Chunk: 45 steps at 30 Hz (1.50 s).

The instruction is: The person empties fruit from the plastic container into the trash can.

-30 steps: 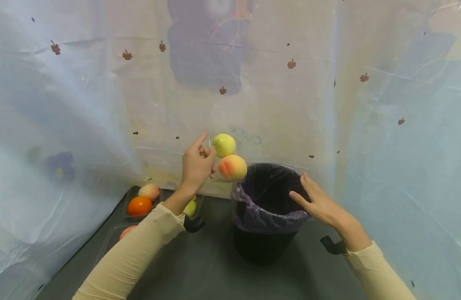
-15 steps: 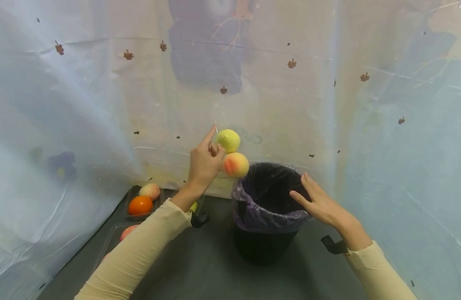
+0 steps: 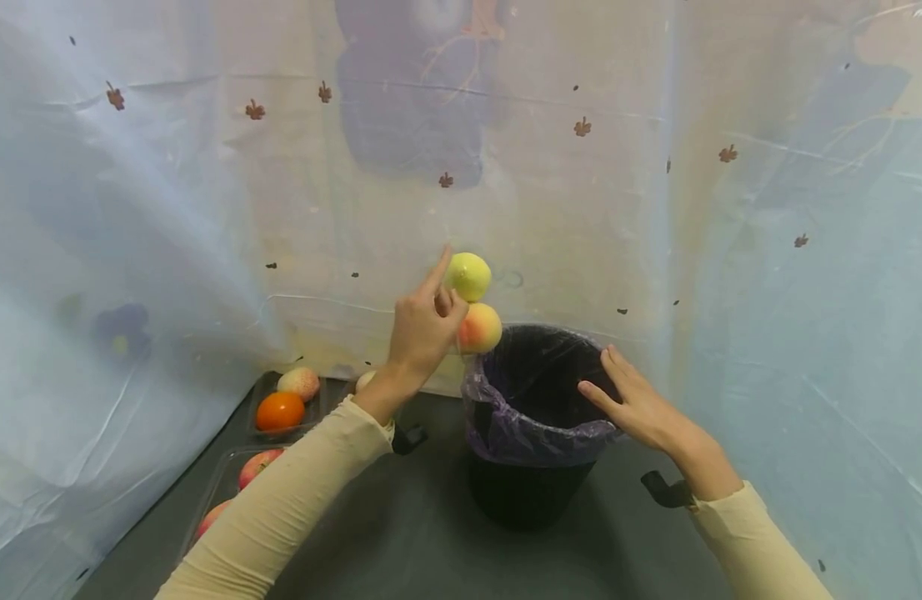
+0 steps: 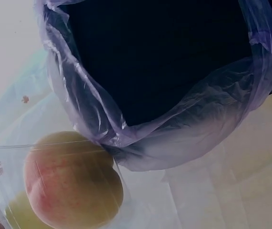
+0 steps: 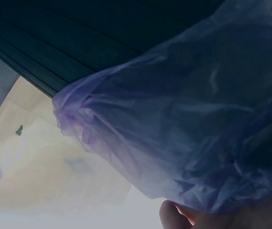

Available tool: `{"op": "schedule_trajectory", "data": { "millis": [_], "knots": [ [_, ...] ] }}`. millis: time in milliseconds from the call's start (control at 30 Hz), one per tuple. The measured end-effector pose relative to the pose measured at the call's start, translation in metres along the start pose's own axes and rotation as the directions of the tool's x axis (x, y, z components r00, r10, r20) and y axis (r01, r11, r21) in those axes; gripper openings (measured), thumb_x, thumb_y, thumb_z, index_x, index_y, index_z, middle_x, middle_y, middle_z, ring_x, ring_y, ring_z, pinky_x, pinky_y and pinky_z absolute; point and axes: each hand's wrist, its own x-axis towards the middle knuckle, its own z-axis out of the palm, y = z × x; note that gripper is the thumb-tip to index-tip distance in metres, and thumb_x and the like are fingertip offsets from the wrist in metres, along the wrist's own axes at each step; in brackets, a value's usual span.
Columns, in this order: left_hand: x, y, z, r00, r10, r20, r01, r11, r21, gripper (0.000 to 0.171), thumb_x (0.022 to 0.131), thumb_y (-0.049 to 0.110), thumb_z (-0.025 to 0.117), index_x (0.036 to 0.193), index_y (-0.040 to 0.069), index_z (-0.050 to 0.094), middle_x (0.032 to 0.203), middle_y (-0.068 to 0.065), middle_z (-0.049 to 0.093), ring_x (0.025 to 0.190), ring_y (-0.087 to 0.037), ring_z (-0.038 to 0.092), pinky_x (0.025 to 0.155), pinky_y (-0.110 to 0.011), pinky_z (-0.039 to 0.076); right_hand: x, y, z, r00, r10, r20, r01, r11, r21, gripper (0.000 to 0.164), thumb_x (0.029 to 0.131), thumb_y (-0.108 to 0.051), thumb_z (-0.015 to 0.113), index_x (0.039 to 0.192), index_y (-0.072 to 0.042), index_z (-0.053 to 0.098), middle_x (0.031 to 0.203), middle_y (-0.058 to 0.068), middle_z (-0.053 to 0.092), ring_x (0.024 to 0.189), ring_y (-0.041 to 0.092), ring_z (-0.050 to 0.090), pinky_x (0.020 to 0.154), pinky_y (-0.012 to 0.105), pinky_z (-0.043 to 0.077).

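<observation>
In the head view my left hand (image 3: pixel 423 333) grips a clear plastic tray (image 4: pixel 2 164) tilted at the left rim of a bin. A yellow lemon-like fruit (image 3: pixel 470 277) and a yellow-red peach (image 3: pixel 482 327) are in it, the peach nearer the bin. The left wrist view shows the peach (image 4: pixel 74 183) through the clear plastic, close below the liner's edge. The black bin (image 3: pixel 532 492) stands upright, lined with a purple plastic bag (image 3: pixel 536 446) folded over its rim. My right hand (image 3: pixel 648 412) rests with straight fingers on the bin's right rim.
On the dark table (image 3: pixel 371 533) at left, a clear tray (image 3: pixel 314 408) holds an orange (image 3: pixel 280 412) and a speckled fruit (image 3: pixel 299 382). A nearer tray holds red fruits (image 3: pixel 260 467), partly behind my left sleeve. A patterned sheet (image 3: pixel 536 208) hangs behind.
My left hand has moved right and slightly up, bringing the tray with the peach and yellow fruit closer to the bin. My right hand has stayed at the rim.
</observation>
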Motion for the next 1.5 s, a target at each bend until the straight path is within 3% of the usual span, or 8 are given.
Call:
{"op": "schedule_trajectory", "data": {
  "millis": [467,733,867,1200,1500],
  "knots": [
    [-0.002,0.006,0.006,0.984,0.177,-0.008,-0.174,0.973,0.155,0.067,0.092,0.0,0.066,0.157,0.005,0.054,0.062,0.0,0.053,0.051,-0.01,0.032,0.046,-0.029,0.03,0.001,0.0,0.0,1.0,-0.015,-0.006,0.015,1.0,0.008,0.094,0.11,-0.058,0.049,0.169,0.005,0.013,0.178,0.025,0.002,0.162,0.051,0.005,0.125,0.073,0.011],
    [-0.004,0.009,0.009,0.958,0.288,-0.012,-0.279,0.938,0.207,0.063,0.092,-0.003,0.065,0.155,0.005,0.057,0.062,0.001,0.052,0.051,-0.009,0.035,0.044,-0.027,0.031,0.001,-0.001,0.0,1.0,-0.014,-0.006,0.014,1.0,0.015,0.093,0.11,-0.057,0.049,0.17,0.005,0.012,0.178,0.025,0.003,0.162,0.052,0.005,0.124,0.073,0.011],
    [-0.006,0.01,0.009,0.95,0.311,-0.001,-0.304,0.93,0.204,0.064,0.093,-0.003,0.064,0.157,0.006,0.056,0.062,0.003,0.052,0.051,-0.008,0.035,0.043,-0.027,0.031,0.001,-0.001,0.0,1.0,-0.011,-0.003,0.011,1.0,0.014,0.093,0.11,-0.057,0.049,0.17,0.004,0.012,0.178,0.025,0.002,0.162,0.052,0.004,0.124,0.074,0.01],
    [-0.014,-0.001,0.002,0.978,0.201,-0.058,-0.195,0.977,0.089,0.068,0.097,0.002,0.067,0.162,0.014,0.051,0.062,0.002,0.047,0.052,-0.008,0.029,0.047,-0.027,0.029,0.001,-0.001,0.001,1.0,-0.006,-0.001,0.006,1.0,0.022,0.093,0.111,-0.057,0.048,0.17,0.004,0.011,0.178,0.025,0.002,0.162,0.052,0.004,0.124,0.073,0.01],
    [-0.022,-0.012,-0.014,0.99,0.099,-0.104,-0.099,0.995,0.004,0.065,0.101,0.003,0.065,0.163,0.017,0.05,0.064,0.003,0.045,0.054,-0.011,0.034,0.056,-0.03,0.033,0.002,-0.001,0.0,1.0,-0.006,0.001,0.006,1.0,0.02,0.093,0.111,-0.057,0.048,0.17,0.005,0.011,0.177,0.026,0.002,0.162,0.052,0.004,0.124,0.074,0.009]
  ]
}}
